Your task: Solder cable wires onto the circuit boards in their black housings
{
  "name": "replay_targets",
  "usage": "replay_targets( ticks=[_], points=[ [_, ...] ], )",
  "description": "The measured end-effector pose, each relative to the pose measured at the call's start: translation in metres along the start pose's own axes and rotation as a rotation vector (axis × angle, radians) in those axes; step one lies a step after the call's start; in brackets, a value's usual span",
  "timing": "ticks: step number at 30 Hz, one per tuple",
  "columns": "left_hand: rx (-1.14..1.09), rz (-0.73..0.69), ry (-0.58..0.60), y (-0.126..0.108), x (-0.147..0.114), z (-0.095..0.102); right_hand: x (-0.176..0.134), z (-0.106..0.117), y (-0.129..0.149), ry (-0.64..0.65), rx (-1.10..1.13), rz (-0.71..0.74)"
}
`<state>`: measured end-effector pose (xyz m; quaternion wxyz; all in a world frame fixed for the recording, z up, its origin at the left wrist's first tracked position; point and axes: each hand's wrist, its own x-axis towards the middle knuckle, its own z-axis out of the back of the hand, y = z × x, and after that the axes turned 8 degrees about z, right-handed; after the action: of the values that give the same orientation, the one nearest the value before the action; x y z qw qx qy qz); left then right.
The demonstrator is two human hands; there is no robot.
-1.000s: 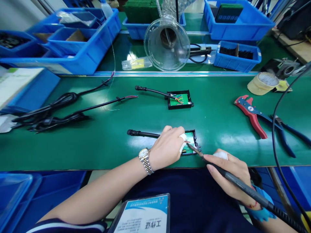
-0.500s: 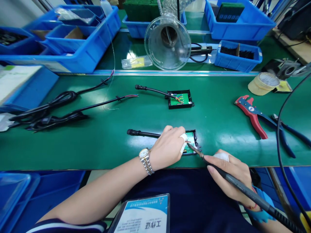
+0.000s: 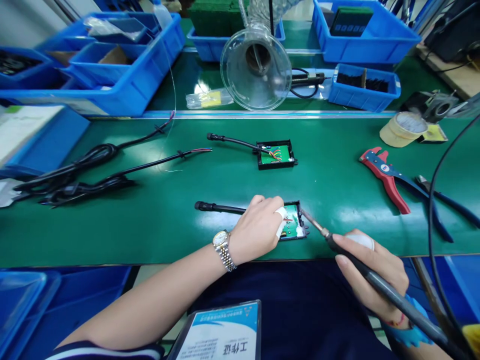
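Observation:
My right hand [image 3: 369,272] is closed around a soldering iron [image 3: 375,280], its tip beside the right wall of a small black case [image 3: 300,212]. Inside this case lies a green circuit board [image 3: 293,214]. My left hand [image 3: 261,225], with white tape on a finger, covers the case's left part. Its fingers are pinched on a thin wire [image 3: 288,219] over the board; the fingertips are partly hidden. A black cable [image 3: 221,207] with a round connector runs out to the left from beneath this hand. Farther back sits a second black case [image 3: 276,166] with coloured wires on its board.
Black cables [image 3: 101,155] lie on the left of the green table. Red-handled wire strippers [image 3: 386,172], cutters [image 3: 450,200] and a tape roll [image 3: 403,129] are at right. A clear fume funnel [image 3: 257,95] stands behind, among blue bins [image 3: 365,97].
My right hand has drawn the soldering iron back to the right, and its tip has left the wire on the board. My left hand stays in place.

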<state>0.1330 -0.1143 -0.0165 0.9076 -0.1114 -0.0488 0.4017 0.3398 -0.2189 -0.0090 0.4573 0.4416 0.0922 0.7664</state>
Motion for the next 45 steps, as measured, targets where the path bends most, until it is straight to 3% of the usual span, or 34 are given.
replay_targets(
  ticks=[4, 11, 17, 21, 27, 39, 42, 45],
  points=[
    [0.006, 0.005, 0.001, -0.001, -0.001, 0.0, 0.0, -0.018, -0.011, -0.019, 0.032, -0.007],
    [-0.016, 0.017, 0.042, -0.003, 0.0, 0.006, 0.005, -0.039, -0.024, 0.242, 0.073, -0.039],
    [-0.104, 0.018, 0.083, 0.008, -0.001, 0.019, 0.002, -0.044, -0.026, 0.235, 0.054, -0.077],
    [-0.066, 0.06, 0.093, 0.003, -0.001, 0.023, 0.0, -0.047, -0.024, 0.229, 0.023, -0.086],
    [0.02, 0.111, 0.117, -0.01, -0.003, 0.022, 0.0, -0.049, -0.023, 0.232, 0.022, -0.072],
    [-0.035, 0.06, 0.209, -0.006, -0.001, 0.02, 0.003, -0.05, -0.024, 0.227, 0.061, -0.056],
    [-0.049, 0.065, 0.198, -0.005, -0.001, 0.019, 0.005, -0.046, -0.022, 0.211, 0.08, -0.051],
    [-0.065, 0.072, 0.186, -0.005, -0.001, 0.018, 0.007, -0.03, -0.015, 0.109, 0.083, 0.001]
  ],
)
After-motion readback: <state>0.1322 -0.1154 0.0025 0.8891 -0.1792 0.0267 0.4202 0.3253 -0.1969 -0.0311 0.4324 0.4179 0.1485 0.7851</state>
